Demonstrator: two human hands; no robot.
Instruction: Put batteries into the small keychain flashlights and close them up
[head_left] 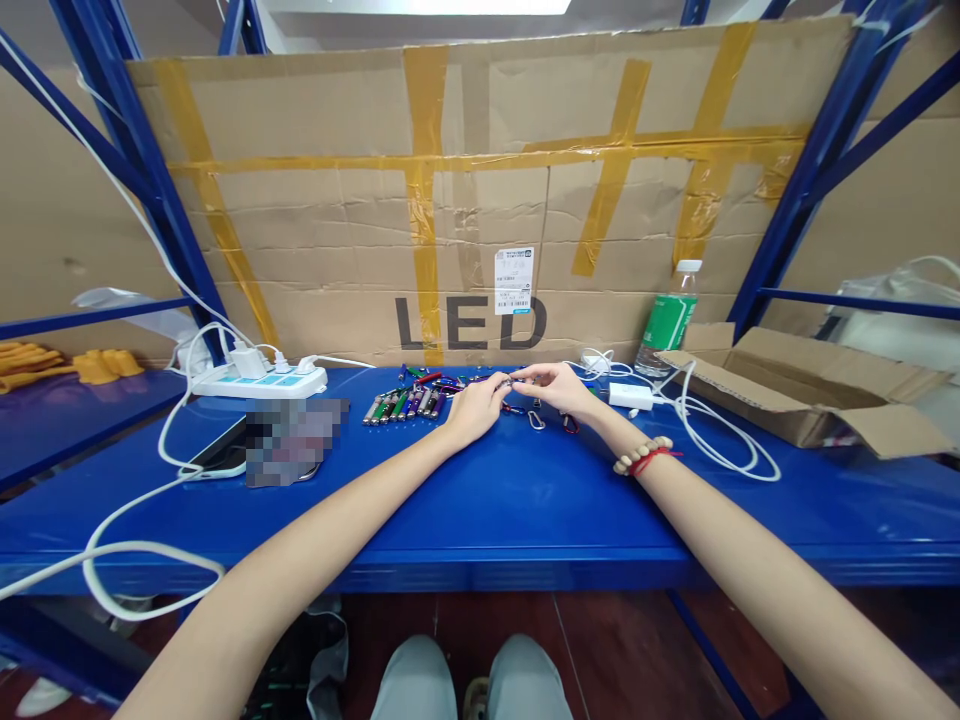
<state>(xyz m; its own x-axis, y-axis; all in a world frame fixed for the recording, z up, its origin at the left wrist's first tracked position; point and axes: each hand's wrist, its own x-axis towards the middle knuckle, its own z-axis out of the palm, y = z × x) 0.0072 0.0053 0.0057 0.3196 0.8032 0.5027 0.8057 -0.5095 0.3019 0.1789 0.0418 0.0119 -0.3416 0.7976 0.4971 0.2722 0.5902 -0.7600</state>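
My left hand (478, 408) and my right hand (559, 388) meet over the blue table (517, 500), fingertips almost touching. Both are closed in a pinch around something small and dark, mostly hidden by the fingers. Just left of my left hand lies a row of short metal tubes (405, 404) in silver, green, blue and purple, like small keychain torches. More of them, one red, lie loosely behind the row. Under my right hand rest a silver carabiner (535, 420) and a dark red one (571, 424). A blue clip (514, 408) lies between the hands.
A white power strip (262, 381) with plugs and a phone (225, 450) are at left. To the right are a white charger (630, 397) with looped cable, a green-labelled bottle (669, 318) and an open cardboard box (795, 385). A large cardboard panel (337, 240) stands behind.
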